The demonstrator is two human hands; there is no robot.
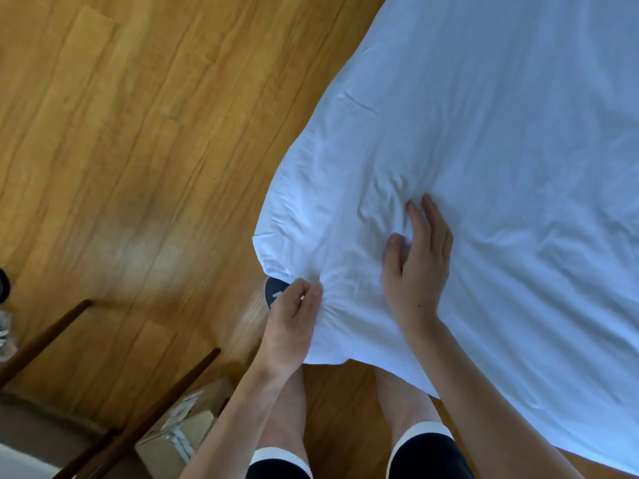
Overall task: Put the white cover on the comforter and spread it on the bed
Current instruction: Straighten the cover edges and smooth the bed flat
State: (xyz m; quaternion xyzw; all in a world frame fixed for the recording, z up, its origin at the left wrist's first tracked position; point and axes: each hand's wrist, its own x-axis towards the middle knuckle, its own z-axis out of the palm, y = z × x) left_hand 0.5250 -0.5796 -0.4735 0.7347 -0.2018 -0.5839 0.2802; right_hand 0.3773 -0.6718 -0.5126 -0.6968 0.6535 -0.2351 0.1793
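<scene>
The white cover (484, 140) lies spread over the right half of the view, its near corner hanging toward the wooden floor. My left hand (292, 323) pinches the bunched lower edge of the cover near that corner. My right hand (416, 267) rests on top of the fabric a little to the right, fingers spread and pressing into wrinkled folds. The comforter itself is hidden under the white cloth; I cannot tell where it ends inside.
Wooden floor (121, 150) fills the left side. Dark wooden furniture legs (148, 409) slant across the lower left, with a cardboard box (179, 430) beneath them. A dark blue slipper (273, 292) peeks out by the cover's corner. My bare legs stand below the cover's edge.
</scene>
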